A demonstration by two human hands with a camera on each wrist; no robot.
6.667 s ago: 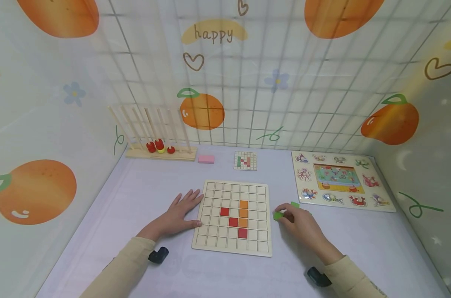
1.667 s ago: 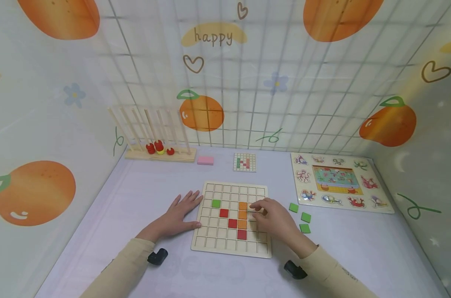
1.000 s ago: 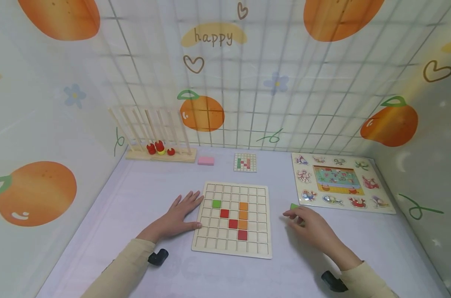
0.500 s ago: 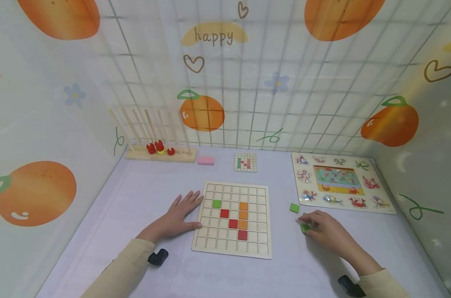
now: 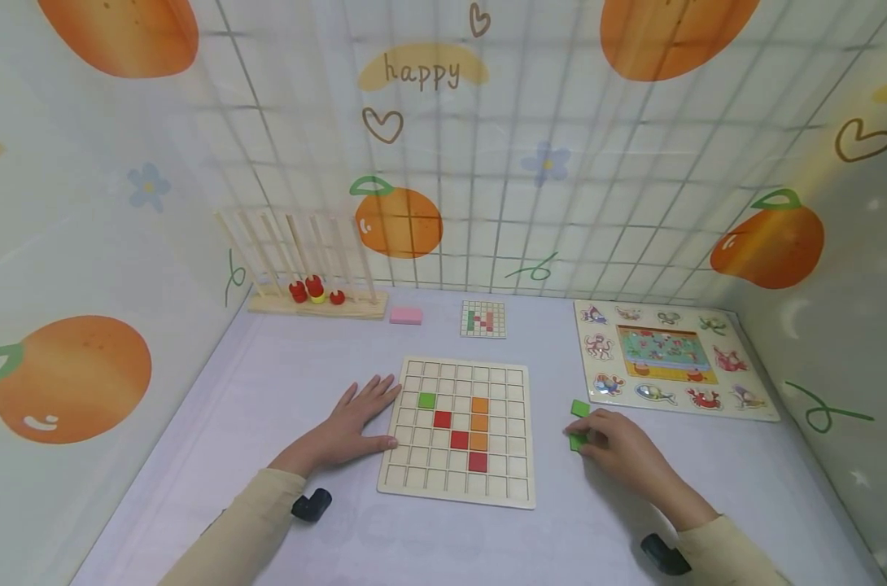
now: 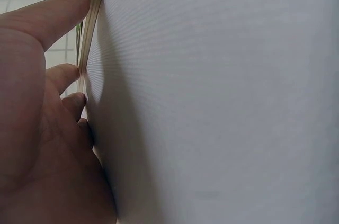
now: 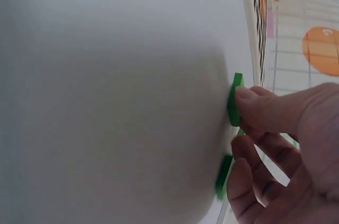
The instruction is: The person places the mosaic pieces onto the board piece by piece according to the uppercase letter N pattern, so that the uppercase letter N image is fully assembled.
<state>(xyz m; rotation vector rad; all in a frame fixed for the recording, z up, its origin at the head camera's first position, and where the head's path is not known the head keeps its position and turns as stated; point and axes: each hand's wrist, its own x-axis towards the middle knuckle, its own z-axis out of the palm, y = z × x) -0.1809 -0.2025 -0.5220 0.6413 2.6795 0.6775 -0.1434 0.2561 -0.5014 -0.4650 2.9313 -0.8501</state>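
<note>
A square wooden grid board (image 5: 414,476) lies on the table. Set in its cells are one green tile (image 5: 426,400), red tiles (image 5: 442,419) in a diagonal and a column of orange tiles (image 5: 478,422). My left hand (image 5: 351,423) is spread flat at the board's left edge, its thumb and fingertips touching the rim. To the right of the board, my right hand (image 5: 619,452) pinches a green tile (image 7: 235,99) between thumb and fingers. Beyond its fingers lies another loose green tile (image 5: 579,408). In the right wrist view a green tile (image 7: 224,175) also shows below the fingers.
At the back stand a peg rack (image 5: 268,305) with red and yellow beads, a pink block (image 5: 406,316) and a small pattern card (image 5: 483,320). A sea-animal puzzle board (image 5: 597,382) lies at the back right. Patterned cloth walls (image 5: 443,146) surround the table.
A green tile has been added at the board's upper left since the first frame. My right hand then went back to the loose tiles and has drawn one leftward. My left hand has stayed still.
</note>
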